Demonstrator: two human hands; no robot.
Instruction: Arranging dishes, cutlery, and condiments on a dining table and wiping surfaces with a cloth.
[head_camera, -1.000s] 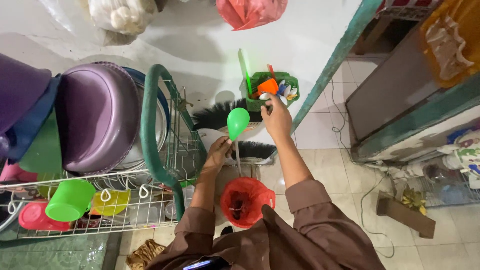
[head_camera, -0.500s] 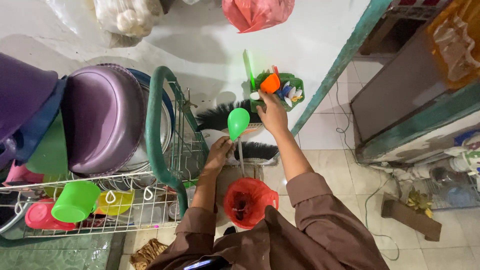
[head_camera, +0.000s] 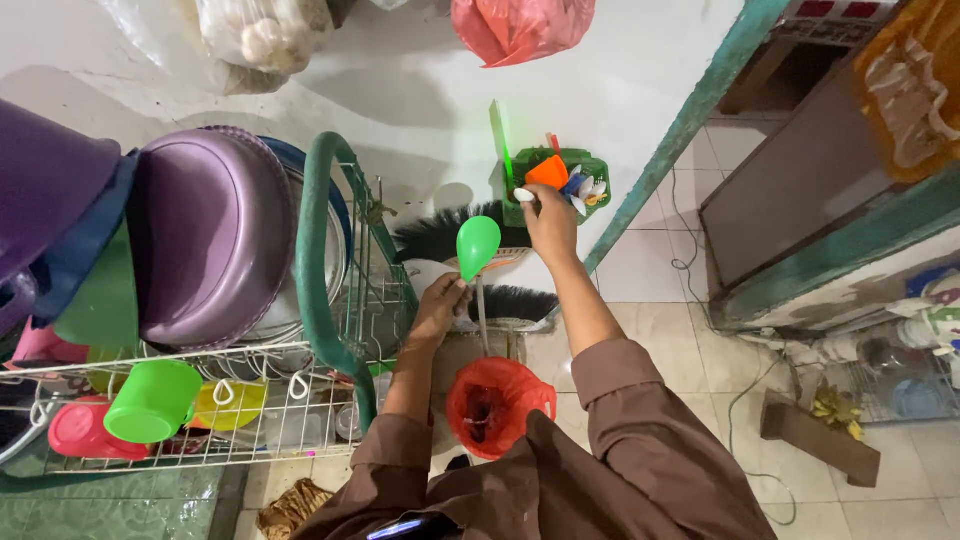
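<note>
My left hand (head_camera: 437, 305) grips the handle of a bright green plastic ladle (head_camera: 477, 246), its bowl pointing up. My right hand (head_camera: 551, 219) reaches up to a green wall-hung cutlery basket (head_camera: 597, 166) and pinches a white spoon (head_camera: 524, 195) at the basket's lower left. The basket holds an orange scoop (head_camera: 548, 172), several white and blue spoons and a tall green utensil (head_camera: 499, 137). Both arms wear brown sleeves.
A wire dish rack (head_camera: 300, 400) with a green frame stands at left, carrying purple basins (head_camera: 205, 235), a green cup (head_camera: 153, 400) and other plastic ware. A black broom head (head_camera: 440, 235) leans on the wall. A red bag (head_camera: 497, 400) sits below. Bags hang overhead. A teal door frame (head_camera: 680, 120) stands right.
My right hand has shifted slightly at the basket and now holds a white spoon at its lower left. The left hand and green ladle have barely moved.
</note>
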